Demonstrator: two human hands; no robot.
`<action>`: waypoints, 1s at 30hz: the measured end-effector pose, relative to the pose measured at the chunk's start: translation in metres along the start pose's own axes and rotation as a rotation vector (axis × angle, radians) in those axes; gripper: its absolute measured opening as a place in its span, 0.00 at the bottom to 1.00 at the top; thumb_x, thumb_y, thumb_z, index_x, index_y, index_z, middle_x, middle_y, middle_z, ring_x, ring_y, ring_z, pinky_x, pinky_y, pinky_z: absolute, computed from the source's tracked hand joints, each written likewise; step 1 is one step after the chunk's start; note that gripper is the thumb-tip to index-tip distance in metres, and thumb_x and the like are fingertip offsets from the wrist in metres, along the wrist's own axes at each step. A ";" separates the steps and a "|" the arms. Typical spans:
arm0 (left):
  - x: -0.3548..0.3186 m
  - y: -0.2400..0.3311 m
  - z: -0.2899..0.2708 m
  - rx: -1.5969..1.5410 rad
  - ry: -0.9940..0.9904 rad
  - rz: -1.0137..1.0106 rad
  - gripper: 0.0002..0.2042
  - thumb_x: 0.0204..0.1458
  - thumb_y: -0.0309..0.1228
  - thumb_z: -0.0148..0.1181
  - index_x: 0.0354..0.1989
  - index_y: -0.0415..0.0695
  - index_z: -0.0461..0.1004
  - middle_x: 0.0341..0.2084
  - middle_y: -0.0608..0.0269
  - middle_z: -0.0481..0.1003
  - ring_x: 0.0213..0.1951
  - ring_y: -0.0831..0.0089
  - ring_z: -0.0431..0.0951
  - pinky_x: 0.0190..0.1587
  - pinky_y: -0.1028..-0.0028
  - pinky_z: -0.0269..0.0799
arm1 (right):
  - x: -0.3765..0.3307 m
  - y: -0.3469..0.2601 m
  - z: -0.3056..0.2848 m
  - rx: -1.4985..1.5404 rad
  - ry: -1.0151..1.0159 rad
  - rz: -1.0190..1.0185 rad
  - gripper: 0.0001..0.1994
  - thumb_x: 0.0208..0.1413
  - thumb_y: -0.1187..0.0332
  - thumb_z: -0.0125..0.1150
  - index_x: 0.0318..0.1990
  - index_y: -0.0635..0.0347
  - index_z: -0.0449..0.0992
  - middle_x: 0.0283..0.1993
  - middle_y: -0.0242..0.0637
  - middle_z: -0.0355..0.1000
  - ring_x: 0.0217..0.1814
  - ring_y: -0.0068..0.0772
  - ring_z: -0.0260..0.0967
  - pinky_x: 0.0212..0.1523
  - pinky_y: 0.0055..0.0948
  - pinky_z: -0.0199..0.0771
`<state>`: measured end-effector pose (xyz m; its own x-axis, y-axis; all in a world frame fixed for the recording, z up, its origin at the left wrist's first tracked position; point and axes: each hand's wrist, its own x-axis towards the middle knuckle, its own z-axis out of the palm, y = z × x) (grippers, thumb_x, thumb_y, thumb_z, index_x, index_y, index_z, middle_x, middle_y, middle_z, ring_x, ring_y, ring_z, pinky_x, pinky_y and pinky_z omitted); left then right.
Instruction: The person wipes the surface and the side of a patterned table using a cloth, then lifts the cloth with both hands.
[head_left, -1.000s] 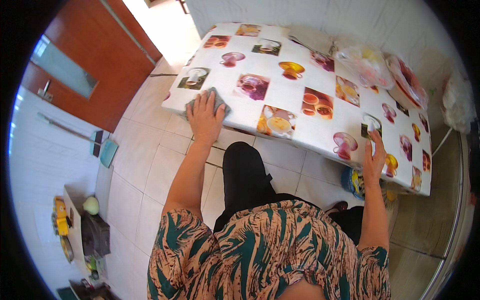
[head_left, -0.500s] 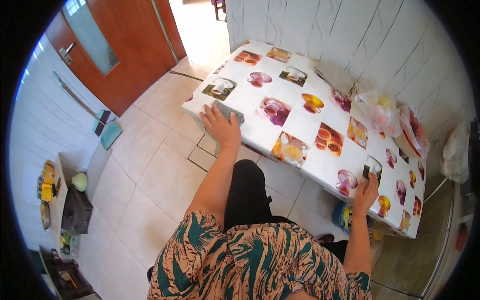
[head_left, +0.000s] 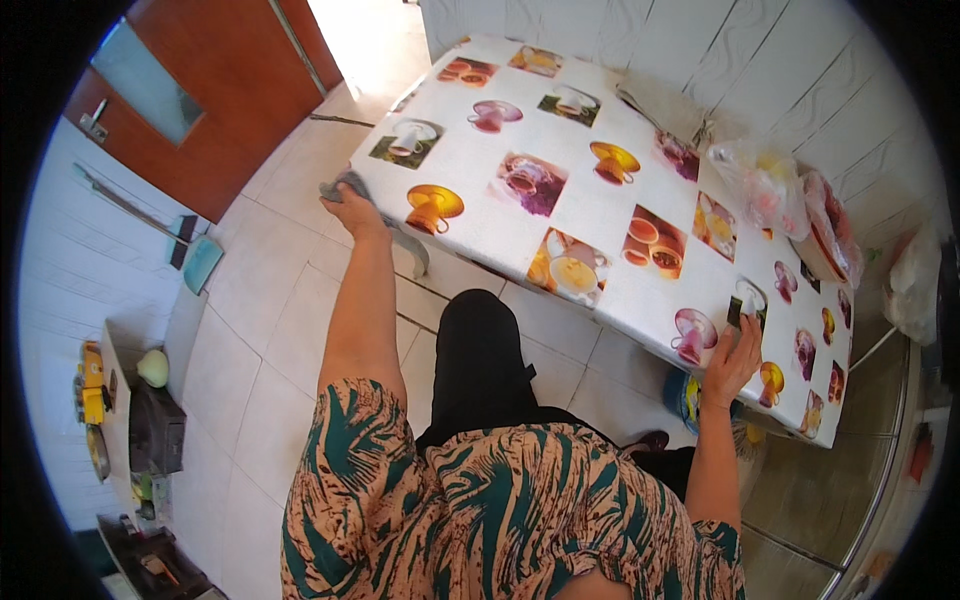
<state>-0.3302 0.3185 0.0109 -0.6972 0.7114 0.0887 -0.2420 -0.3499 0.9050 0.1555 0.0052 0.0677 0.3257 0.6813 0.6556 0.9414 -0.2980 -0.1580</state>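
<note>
A long table (head_left: 480,235) stretches in front of me under a white covering printed with cups and saucers. At its left corner my left hand (head_left: 354,212) holds a grey cloth (head_left: 347,186), pressing it against the edge; the fingers are partly hidden by the cloth. My right hand (head_left: 733,364) rests on the near right part of the tabletop, fingers stretched out and nothing held. It lies beside a printed dark square with a white cup.
Plastic bags (head_left: 755,185) and a red-rimmed wrapped item (head_left: 830,230) sit against the wall on the table's far right. A blue bucket (head_left: 683,398) stands under the near edge. A dustpan (head_left: 203,264) leans left, near the brown door (head_left: 240,90).
My left hand has moved left with the grey cloth, from the tabletop to the corner edge. A yellow printed cup it covered now shows. My right hand stays almost in place.
</note>
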 end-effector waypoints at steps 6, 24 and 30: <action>-0.008 0.021 0.001 -0.440 -0.181 -0.291 0.23 0.61 0.46 0.42 0.56 0.44 0.69 0.56 0.58 0.70 0.55 0.60 0.73 0.58 0.62 0.68 | 0.004 -0.010 -0.002 0.010 0.000 -0.013 0.15 0.61 0.69 0.53 0.53 0.64 0.72 0.59 0.46 0.69 0.63 0.47 0.64 0.61 0.39 0.57; 0.092 -0.170 -0.122 -0.109 -0.530 -0.845 0.31 0.49 0.47 0.56 0.60 0.43 0.65 0.58 0.55 0.67 0.59 0.54 0.66 0.64 0.53 0.60 | 0.006 0.006 -0.009 0.022 0.015 0.019 0.16 0.51 0.73 0.58 0.49 0.63 0.73 0.55 0.42 0.71 0.59 0.44 0.66 0.58 0.40 0.60; 0.102 -0.144 -0.102 -0.217 -0.277 -1.029 0.25 0.55 0.42 0.48 0.58 0.40 0.67 0.56 0.51 0.69 0.57 0.55 0.69 0.60 0.54 0.64 | -0.005 0.026 -0.007 0.078 0.086 0.041 0.15 0.49 0.71 0.59 0.47 0.62 0.73 0.53 0.40 0.71 0.58 0.41 0.67 0.56 0.40 0.60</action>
<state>-0.4352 0.3791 -0.1526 0.0781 0.8283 -0.5548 -0.7564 0.4118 0.5083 0.1780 -0.0102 0.0655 0.3587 0.6088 0.7076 0.9324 -0.2694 -0.2409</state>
